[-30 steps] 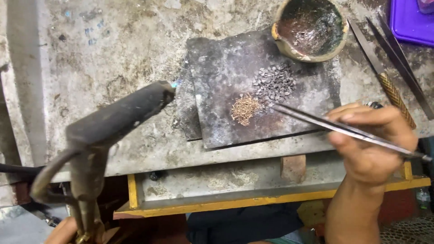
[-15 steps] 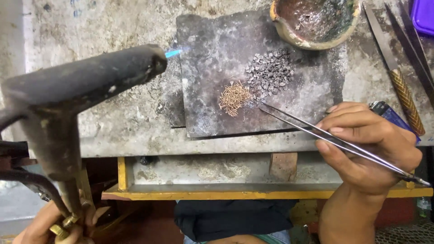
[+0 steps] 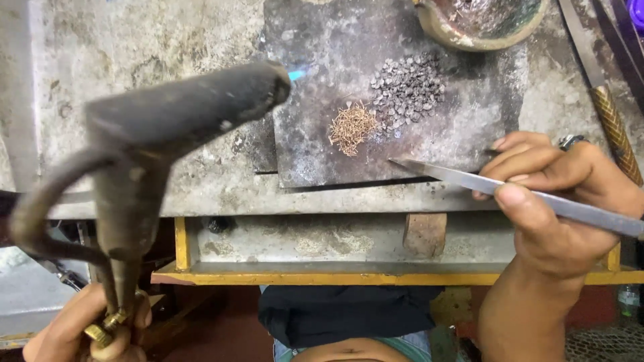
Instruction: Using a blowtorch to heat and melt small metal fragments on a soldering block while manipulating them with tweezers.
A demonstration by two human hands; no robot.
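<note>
Torch and tweezers held over the dark slab on the surface

Nearest me, my left hand (image 3: 80, 328) grips the torch (image 3: 168, 134) at its brass base; my right hand (image 3: 570, 201) pinches the steel tweezers (image 3: 469, 181), tips over the slab (image 3: 402, 94). Beyond: a copper-coloured wire heap (image 3: 352, 127), then grey bits (image 3: 408, 87), then a clay bowl (image 3: 479, 23)
</note>
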